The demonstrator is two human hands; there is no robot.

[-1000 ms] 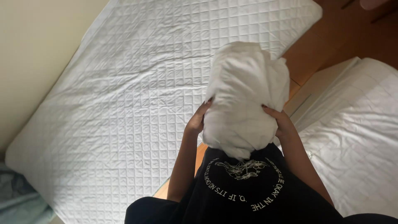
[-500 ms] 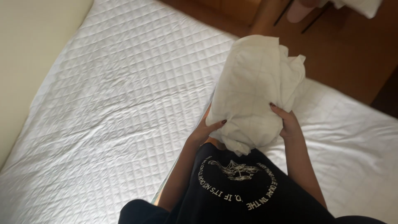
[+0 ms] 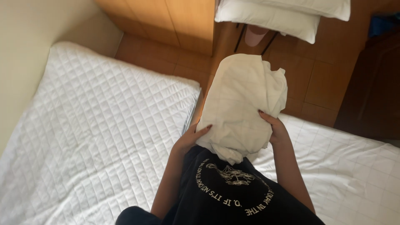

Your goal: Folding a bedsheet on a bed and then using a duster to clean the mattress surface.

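Observation:
I hold a bundled white sheet (image 3: 243, 104) upright against my chest, above my black printed shirt. My left hand (image 3: 189, 139) grips the bundle's lower left side. On its right side my right hand (image 3: 275, 127) clasps it, fingers spread over the cloth. The bundle hangs over the gap between two beds. A quilted white mattress (image 3: 91, 129) lies to my left, and a second bed with a white checked cover (image 3: 350, 171) lies to my right.
A tiled floor (image 3: 316, 79) runs beyond the beds. Two white pillows (image 3: 271, 14) rest on a chair with dark legs at the top. A wooden cabinet (image 3: 166, 16) stands at the far wall, dark furniture (image 3: 371, 91) at the right.
My view has swung up and to the right, showing the mattress end, floor and pillows. The bundle stays in both hands, now over the gap between the beds.

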